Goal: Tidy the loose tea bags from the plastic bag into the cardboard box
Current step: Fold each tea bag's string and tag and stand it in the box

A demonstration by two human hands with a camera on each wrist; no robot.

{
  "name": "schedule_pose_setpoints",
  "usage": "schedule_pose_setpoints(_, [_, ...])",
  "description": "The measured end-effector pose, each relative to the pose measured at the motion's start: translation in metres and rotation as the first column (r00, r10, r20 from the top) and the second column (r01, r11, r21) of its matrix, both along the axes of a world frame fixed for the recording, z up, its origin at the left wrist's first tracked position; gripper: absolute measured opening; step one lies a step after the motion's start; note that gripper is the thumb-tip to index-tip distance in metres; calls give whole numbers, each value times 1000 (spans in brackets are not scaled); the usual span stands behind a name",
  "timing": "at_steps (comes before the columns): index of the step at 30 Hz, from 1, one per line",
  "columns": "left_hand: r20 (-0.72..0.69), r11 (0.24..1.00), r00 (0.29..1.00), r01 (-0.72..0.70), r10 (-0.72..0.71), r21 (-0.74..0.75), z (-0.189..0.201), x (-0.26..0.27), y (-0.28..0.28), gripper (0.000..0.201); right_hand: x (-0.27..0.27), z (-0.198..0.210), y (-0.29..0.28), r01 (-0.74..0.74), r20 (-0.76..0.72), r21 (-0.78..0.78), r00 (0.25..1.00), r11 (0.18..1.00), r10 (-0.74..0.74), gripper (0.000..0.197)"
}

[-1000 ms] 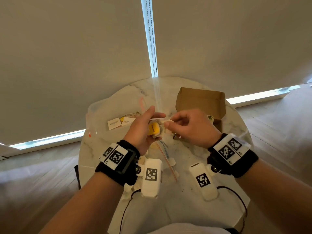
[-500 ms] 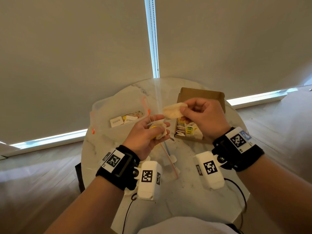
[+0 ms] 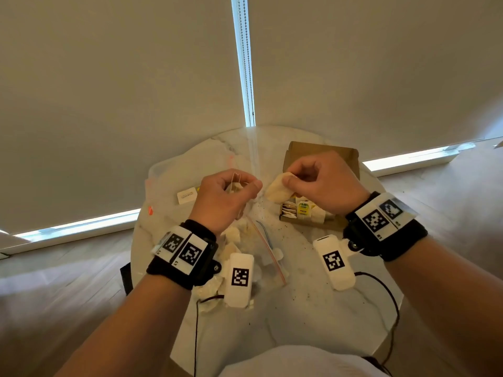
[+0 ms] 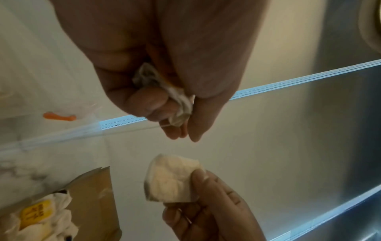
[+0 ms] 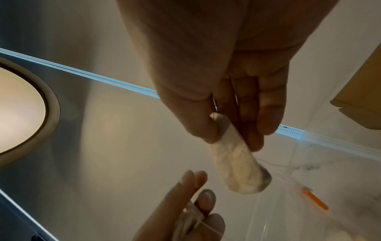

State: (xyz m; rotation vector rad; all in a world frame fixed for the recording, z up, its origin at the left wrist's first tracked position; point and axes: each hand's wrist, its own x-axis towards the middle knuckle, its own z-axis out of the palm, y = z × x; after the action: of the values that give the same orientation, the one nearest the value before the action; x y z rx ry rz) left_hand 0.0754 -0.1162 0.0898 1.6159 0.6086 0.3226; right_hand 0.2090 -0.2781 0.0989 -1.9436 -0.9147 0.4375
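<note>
My right hand (image 3: 302, 178) pinches a cream tea bag (image 3: 277, 190) by its top, just left of the open cardboard box (image 3: 321, 156), which holds several tea bags with a yellow tag (image 3: 304, 208). That tea bag (image 4: 171, 179) also shows in the left wrist view and hangs from thumb and fingers (image 5: 237, 166) in the right wrist view. My left hand (image 3: 234, 186) is curled round a crumpled tea bag (image 4: 164, 94) with its string looped over the fingers. The clear plastic bag (image 3: 261, 248) lies on the table below my hands, loose tea bags (image 3: 231, 238) inside it.
The round marble table (image 3: 299, 317) carries tea crumbs and a white wrapped sachet (image 3: 187, 195) at the back left. An orange zip slider (image 3: 150, 210) marks the bag's far edge. Window blinds hang close behind the table. Cables run from the wrist cameras.
My right hand pulled a tea bag apart from my left and lifted it toward the box. My left hand rose and closed round the tea bag it kept.
</note>
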Motion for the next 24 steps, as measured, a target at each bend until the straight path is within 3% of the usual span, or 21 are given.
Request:
schedule_pose_setpoints(3, [21,999,1000,3,-2,-43,6,2,0,5,-1,-1,1,19,65,-20,998,1000,-17,9])
schedule_pose_setpoints(5, [16,987,1000,-11,14,-158,9,3,-2,11,-3,-1,1,4,95,-22,995,1000,-2,7])
schedule_pose_setpoints(10, [62,833,997,-1,42,-554,12,-1,-3,27,-11,3,-4,-156,55,7,986,988,156,7])
schedule_pose_setpoints(14, [85,778,994,3,65,-629,13,1,-3,53,-19,4,1,-226,45,71,974,972,223,4])
schedule_pose_setpoints(24, [146,718,987,54,67,-694,8,2,-3,64,-27,-3,15,-82,172,109,983,991,62,7])
